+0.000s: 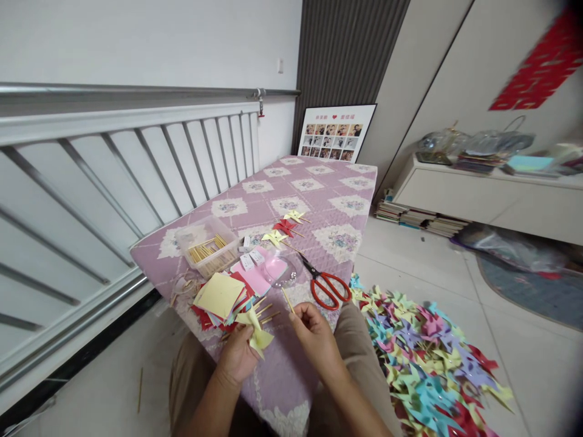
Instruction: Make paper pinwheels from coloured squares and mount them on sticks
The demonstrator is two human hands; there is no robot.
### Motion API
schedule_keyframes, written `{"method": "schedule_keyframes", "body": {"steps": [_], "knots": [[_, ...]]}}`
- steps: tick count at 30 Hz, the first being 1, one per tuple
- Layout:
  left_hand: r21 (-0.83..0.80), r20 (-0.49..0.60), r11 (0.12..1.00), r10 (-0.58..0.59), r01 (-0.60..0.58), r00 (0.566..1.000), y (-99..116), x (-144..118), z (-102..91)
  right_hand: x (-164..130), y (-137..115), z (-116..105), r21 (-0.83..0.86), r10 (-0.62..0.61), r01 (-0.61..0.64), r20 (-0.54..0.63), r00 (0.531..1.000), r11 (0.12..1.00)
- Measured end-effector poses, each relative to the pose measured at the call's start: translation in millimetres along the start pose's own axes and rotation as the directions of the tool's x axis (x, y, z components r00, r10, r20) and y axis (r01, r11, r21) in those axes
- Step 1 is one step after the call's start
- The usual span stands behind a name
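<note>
Two hands up: left hand (237, 355), right hand (314, 334). One scissors (325, 284). Three finished pinwheels on table (319, 200): yellow (274, 237), red (285, 226), yellow (294, 215). One stick tub (208, 245). Floor pile (428, 364): uncountable.

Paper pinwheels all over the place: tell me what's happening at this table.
A person sits at the table. The left hand holds a folded yellow pinwheel; the right hand pinches a thin wooden stick. Red scissors and paper squares lie ahead; a pile of pinwheels covers the floor.
</note>
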State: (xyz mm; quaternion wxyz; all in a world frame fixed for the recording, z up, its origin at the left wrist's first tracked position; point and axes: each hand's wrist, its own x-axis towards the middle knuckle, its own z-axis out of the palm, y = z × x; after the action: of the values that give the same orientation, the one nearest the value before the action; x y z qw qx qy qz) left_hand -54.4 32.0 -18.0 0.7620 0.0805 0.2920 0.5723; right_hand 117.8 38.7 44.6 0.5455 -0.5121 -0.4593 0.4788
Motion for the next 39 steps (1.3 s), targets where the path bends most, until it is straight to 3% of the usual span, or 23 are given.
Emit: {"method": "schedule_keyframes", "body": {"steps": [7, 10, 17, 23, 33, 39], "knots": [[-0.016, 0.056, 1.0, 0.018, -0.017, 0.998, 0, 0, 1.7, -4, 1, 1, -0.046, -0.01, 0.013, 0.06, 0.998, 0.999], [-0.015, 0.09, 1.0, 0.02, -0.019, 0.996, 0, -1, 3.0, -6, 0, 2, -0.095, -0.028, 0.041, 0.14, 0.99, 0.995], [0.003, 0.085, 1.0, -0.005, 0.004, 0.996, 0, 1, -2.7, -15, 2, 10, -0.206, 0.004, 0.072, 0.346, 0.938, 0.976], [0.034, 0.187, 0.999, -0.009, 0.003, 0.982, 0, 1, -3.3, -22, -6, 16, -0.213, 0.043, 0.061, 0.452, 0.891, 0.975], [0.022, 0.194, 1.0, 0.003, -0.008, 0.981, 1, -1, 0.3, -23, -6, 20, -0.275, 0.031, 0.092, 0.411, 0.911, 0.957], [0.04, 0.282, 0.999, -0.01, -0.001, 0.959, 3, -4, 2.0, -25, -9, 24, -0.213, 0.032, 0.06, 0.401, 0.915, 0.975]]}}
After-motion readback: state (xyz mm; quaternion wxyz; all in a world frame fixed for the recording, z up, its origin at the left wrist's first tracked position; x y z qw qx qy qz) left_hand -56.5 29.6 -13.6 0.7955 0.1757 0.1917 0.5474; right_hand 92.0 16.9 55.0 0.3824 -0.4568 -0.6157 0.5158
